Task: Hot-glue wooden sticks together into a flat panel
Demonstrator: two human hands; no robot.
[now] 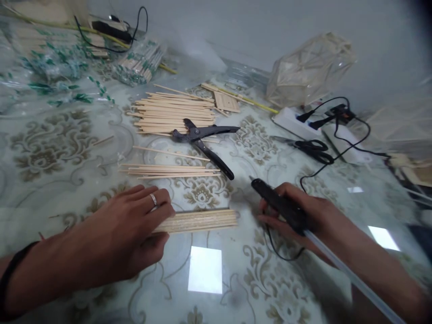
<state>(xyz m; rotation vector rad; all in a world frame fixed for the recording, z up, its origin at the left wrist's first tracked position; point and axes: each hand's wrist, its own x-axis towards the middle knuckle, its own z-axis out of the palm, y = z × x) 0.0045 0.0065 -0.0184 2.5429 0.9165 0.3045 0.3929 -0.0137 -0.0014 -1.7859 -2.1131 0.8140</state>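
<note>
My left hand (135, 225), with a ring on one finger, is closed around the left part of a flat row of wooden sticks (205, 220) on the table. My right hand (297, 211) grips a black hot glue gun (280, 202), its nozzle pointing up and left, away from the row. A long translucent glue stick (351, 274) runs out of its back end. Beyond my left hand lie several loose sticks (168, 171). Black-handled cutting pliers (205, 139) rest between these and a larger pile of sticks (175, 110).
A white power strip (297, 123) with black plugs and cables stands at the right, beside black scissors (310, 148). Behind it is a stick-framed shape in plastic (310, 67). Bagged stick bundles (140, 63) and clear plastic wrapping (50, 72) lie at the back left.
</note>
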